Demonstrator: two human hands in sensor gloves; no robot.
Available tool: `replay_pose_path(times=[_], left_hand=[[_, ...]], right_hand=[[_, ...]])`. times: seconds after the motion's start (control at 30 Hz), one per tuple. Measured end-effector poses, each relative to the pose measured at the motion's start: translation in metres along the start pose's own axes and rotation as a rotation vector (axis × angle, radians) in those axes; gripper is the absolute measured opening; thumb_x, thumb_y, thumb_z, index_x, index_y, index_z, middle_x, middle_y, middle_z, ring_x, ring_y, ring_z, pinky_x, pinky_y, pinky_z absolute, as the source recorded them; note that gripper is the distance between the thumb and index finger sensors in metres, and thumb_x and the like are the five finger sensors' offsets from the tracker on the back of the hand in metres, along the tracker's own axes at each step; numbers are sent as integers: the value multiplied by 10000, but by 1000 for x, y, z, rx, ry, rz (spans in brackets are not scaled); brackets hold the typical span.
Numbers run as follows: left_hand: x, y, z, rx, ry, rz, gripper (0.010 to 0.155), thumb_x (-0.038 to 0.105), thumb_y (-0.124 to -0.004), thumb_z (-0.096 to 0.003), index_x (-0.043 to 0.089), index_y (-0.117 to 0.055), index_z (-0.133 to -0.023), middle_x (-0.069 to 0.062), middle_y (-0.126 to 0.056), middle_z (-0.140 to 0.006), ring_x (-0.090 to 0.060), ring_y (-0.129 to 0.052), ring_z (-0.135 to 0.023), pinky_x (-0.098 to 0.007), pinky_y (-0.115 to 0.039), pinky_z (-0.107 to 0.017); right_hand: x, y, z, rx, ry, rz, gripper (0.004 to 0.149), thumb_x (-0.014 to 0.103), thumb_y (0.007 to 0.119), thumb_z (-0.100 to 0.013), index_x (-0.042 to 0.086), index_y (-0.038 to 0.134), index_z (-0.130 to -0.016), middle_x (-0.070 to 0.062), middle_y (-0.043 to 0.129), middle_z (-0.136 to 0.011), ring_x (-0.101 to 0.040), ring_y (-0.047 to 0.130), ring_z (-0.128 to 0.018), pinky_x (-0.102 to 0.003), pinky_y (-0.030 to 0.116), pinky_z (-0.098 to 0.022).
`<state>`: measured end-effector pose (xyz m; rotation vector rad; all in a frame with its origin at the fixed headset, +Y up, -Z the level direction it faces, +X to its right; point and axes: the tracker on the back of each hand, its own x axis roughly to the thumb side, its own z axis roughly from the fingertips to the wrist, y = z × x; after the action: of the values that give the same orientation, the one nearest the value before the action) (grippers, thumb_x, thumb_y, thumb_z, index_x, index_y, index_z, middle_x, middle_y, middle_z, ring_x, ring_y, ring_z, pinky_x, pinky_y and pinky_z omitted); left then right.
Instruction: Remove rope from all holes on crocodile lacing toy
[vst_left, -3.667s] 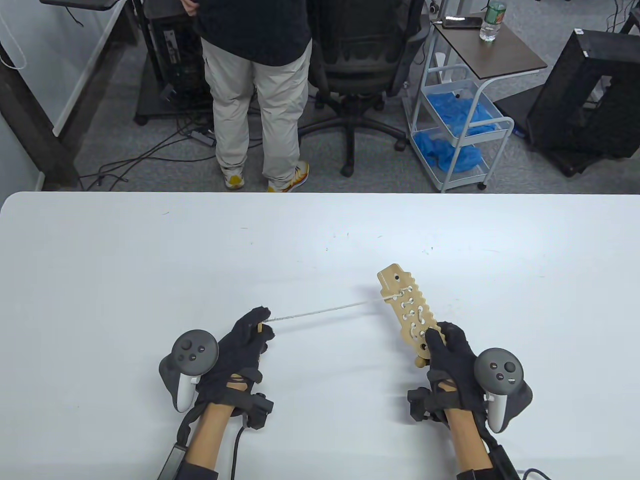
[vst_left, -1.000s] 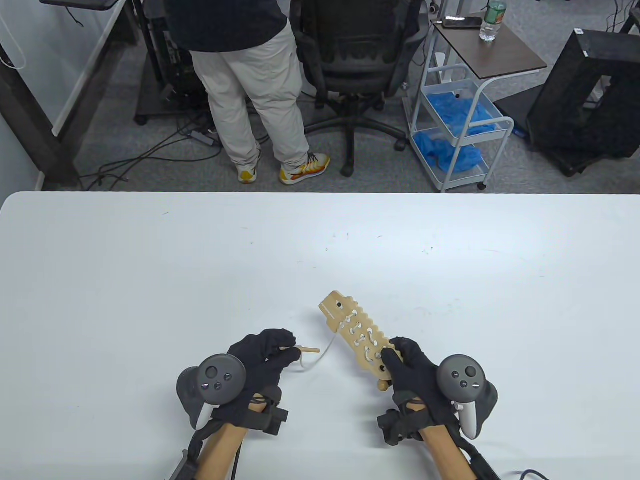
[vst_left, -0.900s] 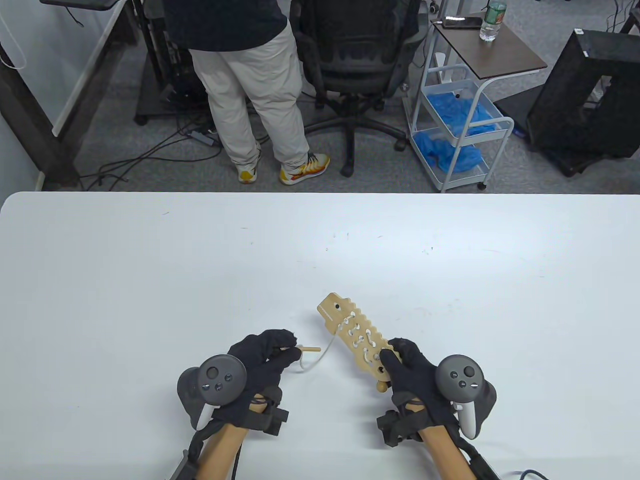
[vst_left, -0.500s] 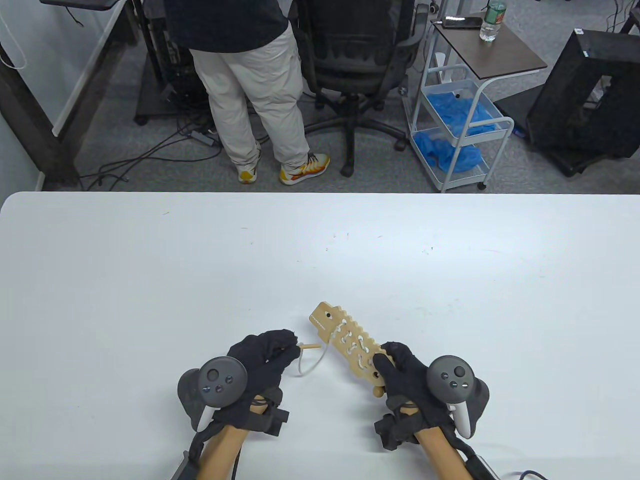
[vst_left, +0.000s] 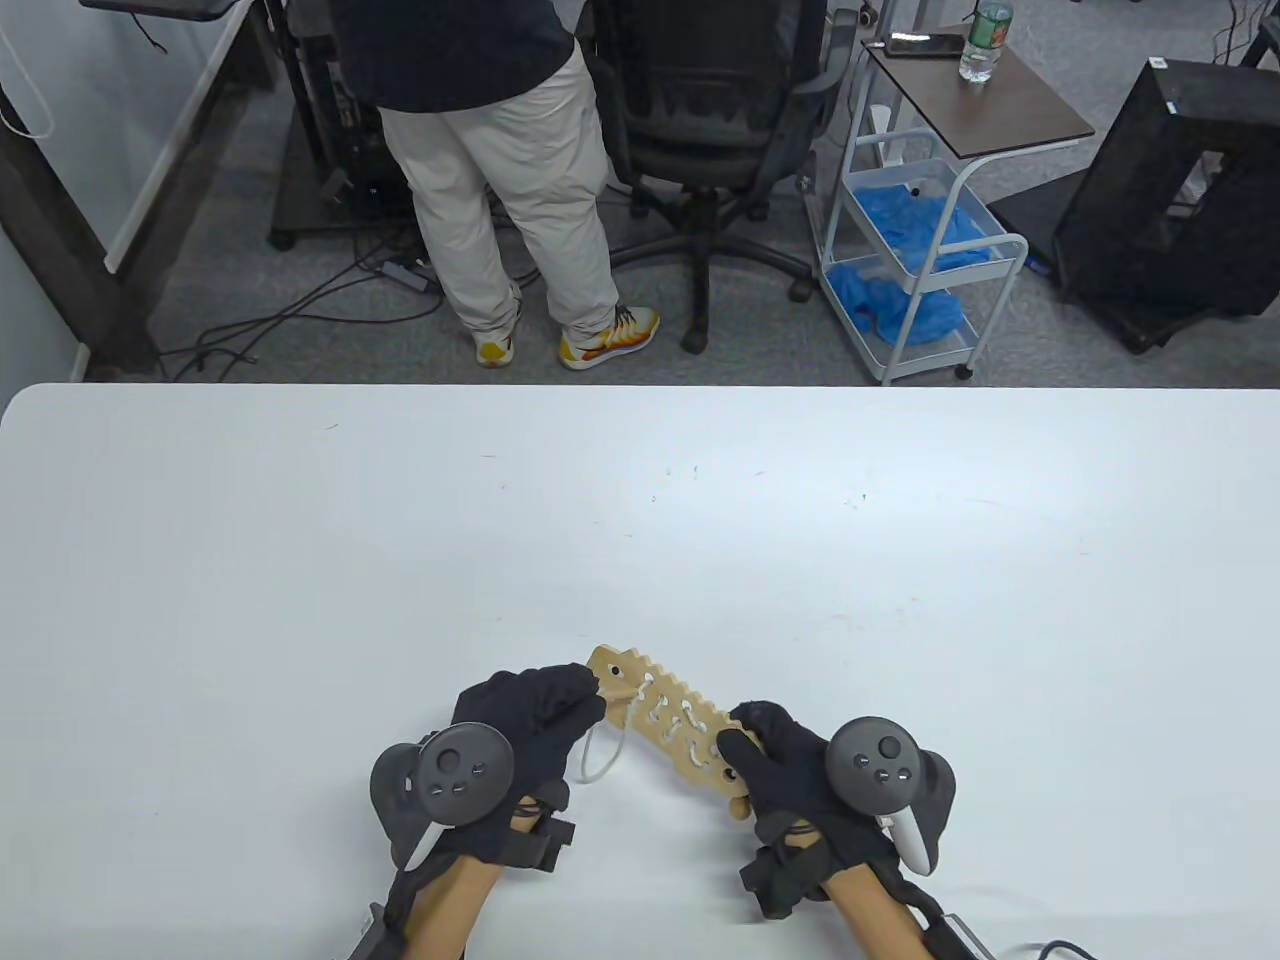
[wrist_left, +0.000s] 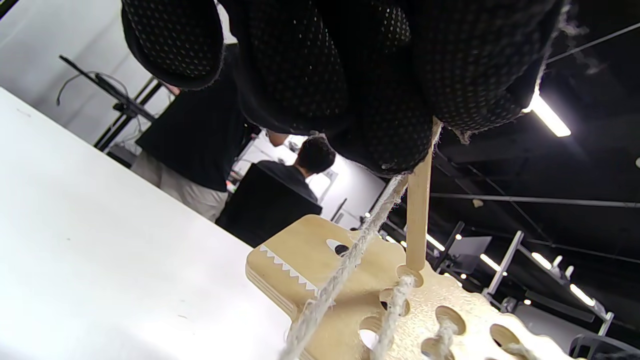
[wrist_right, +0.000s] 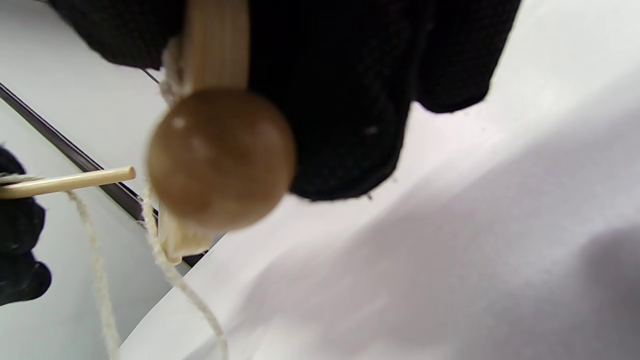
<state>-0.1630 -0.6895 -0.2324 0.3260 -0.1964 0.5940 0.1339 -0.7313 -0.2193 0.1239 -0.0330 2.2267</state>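
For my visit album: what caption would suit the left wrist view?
Gloved left hand holds a wooden stick tip at a hole in the crocodile toy, rope trailing.

The crocodile toy (vst_left: 665, 715) lies between the left fingers (vst_left: 570, 690) and right fingers (vst_left: 745, 745) above the counter (vst_left: 640, 520), its head touching the left fingers, rope (vst_left: 605, 755) looping just beneath them.

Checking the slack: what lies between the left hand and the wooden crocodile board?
In the table view, a slack loop of white rope hangs between the left hand and the wooden crocodile board.
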Motion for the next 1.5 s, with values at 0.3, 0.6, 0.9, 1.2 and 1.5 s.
replay_pose_path(times=[0.3, 0.6, 0.9, 1.2, 1.5], left_hand=[[6, -2, 1, 10, -43, -95, 368, 493, -884, -408, 395, -888, -762, 81, -1058, -575, -109, -994, -485, -515, -792, -610], [19, -8, 3, 11, -123, -221, 369, 510, -880, -405, 401, -900, -757, 87, -1057, -561, -106, -993, -478, -515, -791, -612], [22, -11, 3, 10, -148, -267, 372, 516, -881, -401, 399, -911, -752, 88, -1058, -543, -103, -992, -461, -516, -794, -608], [25, -12, 4, 7, -159, -284, 372, 519, -882, -398, 399, -916, -748, 88, -1060, -535, -103, -993, -453, -515, -795, -609], [25, -12, 4, 3, -163, -284, 372, 518, -880, -399, 400, -919, -750, 89, -1058, -536, -103, -992, -455, -517, -793, -610]], right_hand=[[2, 5, -1, 47, -29, 2, 462, 416, 776, -424, 143, 797, -796, -88, 1005, -553, -244, 1065, -339, -548, 811, -488], [4, 5, 0, 69, -49, -19, 462, 427, 777, -424, 145, 805, -789, -83, 1010, -536, -234, 1066, -321, -541, 817, -484], [7, 7, 2, 91, -63, -61, 461, 438, 777, -426, 149, 810, -783, -75, 1012, -526, -225, 1065, -313, -535, 822, -483], [6, 7, 2, 101, -66, -75, 462, 444, 775, -427, 153, 808, -784, -69, 1012, -526, -218, 1065, -313, -529, 823, -486], [6, 8, 2, 102, -72, -80, 463, 448, 772, -429, 155, 803, -786, -64, 1011, -526, -215, 1064, -316, -526, 823, -490]])
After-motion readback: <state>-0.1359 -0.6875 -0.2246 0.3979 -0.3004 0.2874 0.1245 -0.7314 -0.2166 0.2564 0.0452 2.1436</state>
